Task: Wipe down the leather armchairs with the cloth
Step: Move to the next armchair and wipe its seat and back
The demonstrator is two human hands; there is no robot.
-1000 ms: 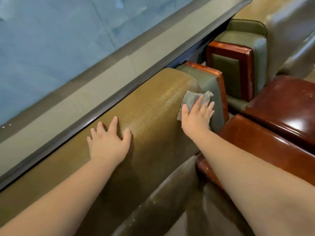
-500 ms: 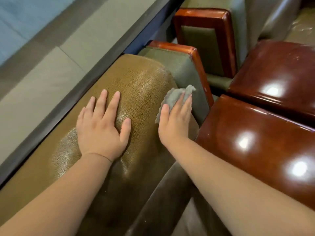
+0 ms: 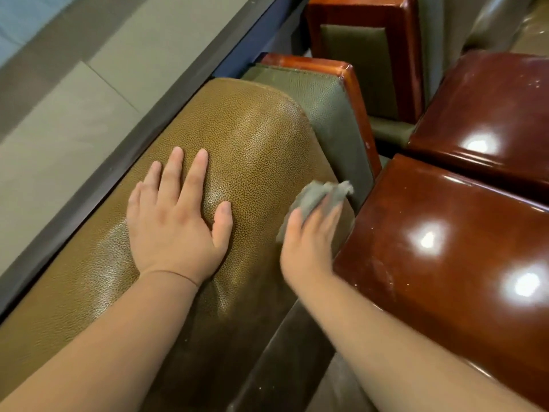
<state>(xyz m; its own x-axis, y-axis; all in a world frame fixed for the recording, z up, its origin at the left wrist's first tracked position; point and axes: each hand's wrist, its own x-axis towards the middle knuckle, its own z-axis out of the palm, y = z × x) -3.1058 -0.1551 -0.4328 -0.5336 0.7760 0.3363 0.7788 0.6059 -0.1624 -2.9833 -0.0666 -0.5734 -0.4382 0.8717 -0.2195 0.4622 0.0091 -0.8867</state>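
Since half a second back my right hand slid the grey cloth down the olive-brown armchair back toward the glossy wooden armrest, fingers flat, pressing it on. Left hand rests flat on the leather, fingers straight, gripping nothing.

Tiled wall (grey-beige) above dark ledge.

Pebbled tan leather chair back with soft sheen under flat fingers; matt grey cloth beneath fingertips; beside those, glossy lacquered wood armrest.
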